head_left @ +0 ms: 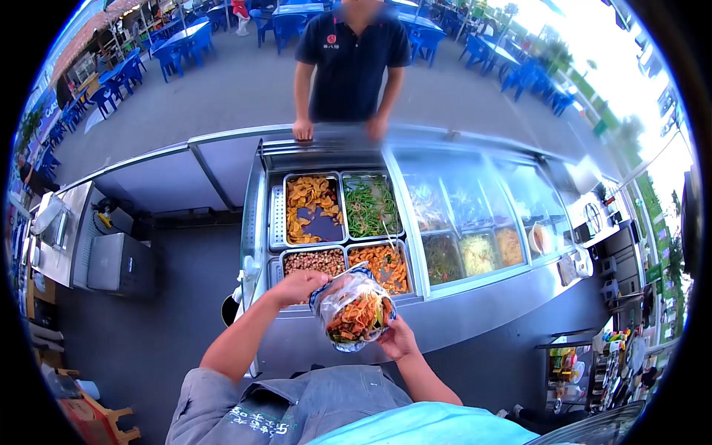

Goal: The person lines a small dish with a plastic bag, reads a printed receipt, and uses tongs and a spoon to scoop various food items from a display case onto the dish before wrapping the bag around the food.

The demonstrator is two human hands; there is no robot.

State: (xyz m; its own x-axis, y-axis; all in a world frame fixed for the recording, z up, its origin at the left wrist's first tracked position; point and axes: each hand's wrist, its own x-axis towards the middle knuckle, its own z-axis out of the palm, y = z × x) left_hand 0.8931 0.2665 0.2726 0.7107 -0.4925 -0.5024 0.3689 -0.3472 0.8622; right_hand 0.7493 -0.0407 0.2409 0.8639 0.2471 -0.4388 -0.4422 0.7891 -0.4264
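Note:
A blue-and-white bowl (349, 345) lined with a clear plastic bag (340, 295) is tilted toward me. Shredded orange and brown food (358, 317) with some green pieces fills its lower part. My left hand (300, 287) is closed at the upper left of the bowl, its fingertips pinching the bag's edge. From the lower right, my right hand (399, 339) grips the bowl, thumb near the rim and the other fingers partly hidden. Just beyond my hands are a tray of peanuts (311, 261) and a tray of orange pieces (386, 265).
Farther back in the counter lie a tray of yellow-brown slices (311, 194) and one of green vegetables (368, 208). Glass panels (463, 215) cover more food to the right. A person in a dark shirt (351, 67) stands across the counter. A metal box (122, 265) stands at left.

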